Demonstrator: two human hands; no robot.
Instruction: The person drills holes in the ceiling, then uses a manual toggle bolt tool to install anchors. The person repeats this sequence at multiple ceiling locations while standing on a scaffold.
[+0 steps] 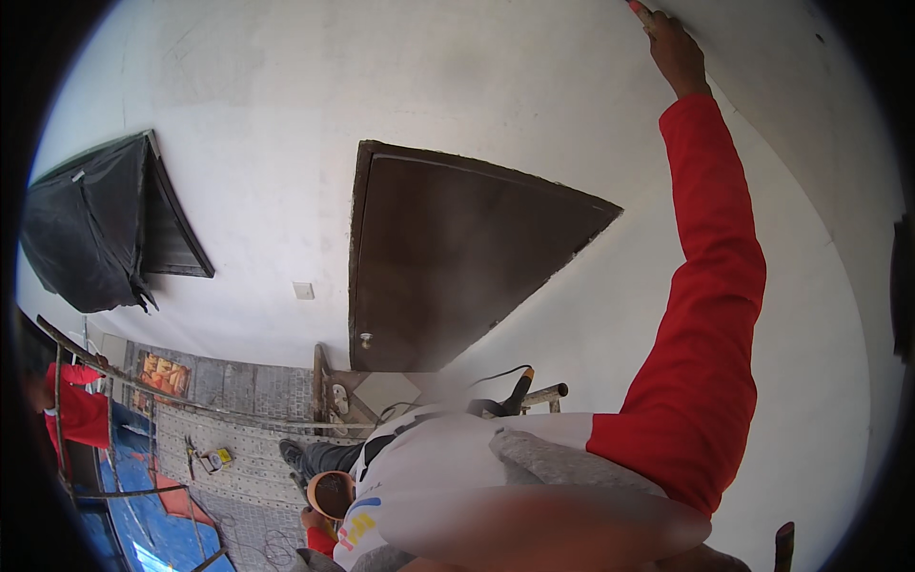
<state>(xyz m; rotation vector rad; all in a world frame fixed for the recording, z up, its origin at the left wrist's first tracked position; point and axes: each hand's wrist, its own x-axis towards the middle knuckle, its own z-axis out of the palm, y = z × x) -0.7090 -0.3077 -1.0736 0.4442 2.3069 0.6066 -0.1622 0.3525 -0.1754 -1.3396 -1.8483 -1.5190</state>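
Note:
My right arm, in a red sleeve, stretches up along the white wall. My right hand (677,57) is at the upper right, close to where two wall surfaces meet. Its fingers look closed around something slim at the picture's top edge, mostly cut off, so its kind does not show. Low in the view, beside my body, my left hand (313,520) grips the side of a round orange tub (334,494) with a dark inside. My body partly covers the left arm.
A brown door (448,257) and a light switch (303,291) are on the wall. Black plastic (91,224) covers a window. Scaffold rails (219,412) run beside a perforated platform (248,453). A black-and-yellow power tool (518,391) lies near me. Another person in red (81,410) stands far left.

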